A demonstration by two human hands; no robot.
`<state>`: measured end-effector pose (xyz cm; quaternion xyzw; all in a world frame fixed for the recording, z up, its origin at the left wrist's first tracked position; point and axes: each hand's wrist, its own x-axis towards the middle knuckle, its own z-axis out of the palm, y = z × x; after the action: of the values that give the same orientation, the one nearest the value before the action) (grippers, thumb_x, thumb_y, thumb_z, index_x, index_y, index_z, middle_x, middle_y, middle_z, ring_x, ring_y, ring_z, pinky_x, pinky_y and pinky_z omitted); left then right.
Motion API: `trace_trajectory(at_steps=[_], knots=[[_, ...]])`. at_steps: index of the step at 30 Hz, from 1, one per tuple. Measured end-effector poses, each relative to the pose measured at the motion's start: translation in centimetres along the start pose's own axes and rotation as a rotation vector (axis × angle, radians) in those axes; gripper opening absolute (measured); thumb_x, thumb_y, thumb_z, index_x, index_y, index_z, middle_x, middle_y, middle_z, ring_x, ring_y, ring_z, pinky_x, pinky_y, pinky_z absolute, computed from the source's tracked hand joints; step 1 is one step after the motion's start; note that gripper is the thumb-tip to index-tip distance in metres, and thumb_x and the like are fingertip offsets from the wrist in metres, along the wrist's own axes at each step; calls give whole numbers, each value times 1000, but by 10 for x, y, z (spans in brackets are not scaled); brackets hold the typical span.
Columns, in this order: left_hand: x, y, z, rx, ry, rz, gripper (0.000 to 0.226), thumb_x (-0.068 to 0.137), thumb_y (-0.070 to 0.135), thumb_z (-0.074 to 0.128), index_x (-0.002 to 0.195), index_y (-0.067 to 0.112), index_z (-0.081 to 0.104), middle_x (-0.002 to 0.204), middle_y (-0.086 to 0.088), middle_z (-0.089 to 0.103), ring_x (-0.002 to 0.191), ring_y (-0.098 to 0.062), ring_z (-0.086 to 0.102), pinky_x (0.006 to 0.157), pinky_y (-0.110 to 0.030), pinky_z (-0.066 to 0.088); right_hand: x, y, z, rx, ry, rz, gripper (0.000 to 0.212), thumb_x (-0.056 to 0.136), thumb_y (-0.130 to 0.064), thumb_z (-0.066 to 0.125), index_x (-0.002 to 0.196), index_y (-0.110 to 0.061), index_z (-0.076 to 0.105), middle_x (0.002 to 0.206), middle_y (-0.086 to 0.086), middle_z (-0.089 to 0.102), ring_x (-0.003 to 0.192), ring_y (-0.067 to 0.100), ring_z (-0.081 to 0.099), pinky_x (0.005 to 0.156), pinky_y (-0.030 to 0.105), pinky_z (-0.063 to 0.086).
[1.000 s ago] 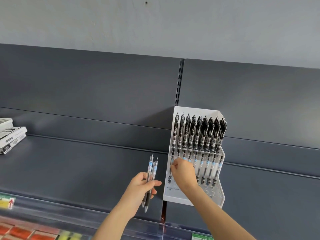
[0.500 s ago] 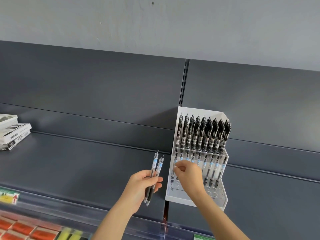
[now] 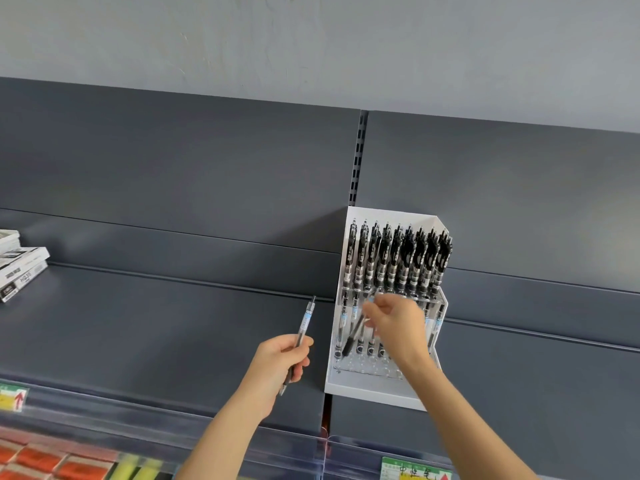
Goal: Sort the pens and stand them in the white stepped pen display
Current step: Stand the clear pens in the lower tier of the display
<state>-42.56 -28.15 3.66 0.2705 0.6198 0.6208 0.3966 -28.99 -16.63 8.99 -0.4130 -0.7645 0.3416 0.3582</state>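
The left forearm rises from the bottom centre of the frame, and the left hand (image 3: pixel 280 364) sits just left of the display (image 3: pixel 375 393), apart from it. Its fingers are curled round the lower barrel of a pen (image 3: pixel 304 327), with the thumb laid against it. That pen slants steeply, its tip down below the fist and its top up toward the display's left edge. The right forearm comes in from the lower right and crosses the display's front. The right hand (image 3: pixel 396 327) is raised in front of the lower steps, knuckles toward the camera and wrist bent. Its thumb and forefinger pinch the upper end of a slanted pen (image 3: pixel 354 336), while the other fingers curl loosely; motion blur hides the finer detail. The slanted pen's dark lower end hangs down to the left, over the front row (image 3: pixel 346 318) of standing pens, and whether it touches a hole cannot be told. The white display stands at the right of centre on the grey shelf (image 3: pixel 156 323), against the back panel. A back row (image 3: pixel 398 258) of black-clipped pens fills its top step. Boxes (image 3: pixel 20 268) lie stacked at the left edge, and red and yellow packs (image 3: pixel 52 465) show at lower left.
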Motion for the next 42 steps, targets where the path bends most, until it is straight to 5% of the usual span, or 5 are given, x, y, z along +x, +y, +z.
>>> trace_trajectory(at_steps=[3, 14, 33, 37, 42], knots=[[2, -2, 1, 52, 12, 7, 14, 92, 12, 55, 93, 5, 67, 60, -2, 52, 47, -8, 43, 48, -20, 38, 11, 6, -4, -40, 95, -9, 23, 92, -17, 56, 84, 2, 65, 78, 19, 69, 73, 35, 65, 73, 45, 56], [-1, -4, 5, 103, 2, 48, 23, 94, 2, 46, 104, 12, 63, 75, -4, 55, 65, -12, 50, 58, -19, 45, 15, 30, 30, -308, -84, -2, 37, 94, -17, 50, 58, -14, 40, 51, -3, 42, 45, 11, 36, 46, 22, 31], [2, -7, 9, 24, 17, 53, 12, 89, -5, 52, 93, 3, 60, 77, -10, 60, 66, -15, 57, 63, -25, 50, 3, 36, 20, -239, -134, 71, 27, 88, -14, 58, 98, 11, 63, 98, 24, 68, 93, 35, 65, 85, 42, 53], [1, -8, 17, -5, -18, 48, 12, 89, -5, 51, 91, 2, 60, 75, -9, 62, 66, -16, 58, 65, -27, 50, -10, 42, 6, -107, -152, 107, 16, 89, -13, 59, 93, -2, 71, 75, -1, 66, 70, 12, 62, 65, 21, 52], [-1, -8, 36, 2, -89, 58, 12, 91, -4, 49, 92, 1, 60, 74, -11, 64, 70, -20, 60, 72, -31, 52, -18, 29, -2, 92, -237, 110, 13, 87, -12, 61, 91, -5, 72, 77, 2, 67, 58, 6, 53, 50, 13, 41]])
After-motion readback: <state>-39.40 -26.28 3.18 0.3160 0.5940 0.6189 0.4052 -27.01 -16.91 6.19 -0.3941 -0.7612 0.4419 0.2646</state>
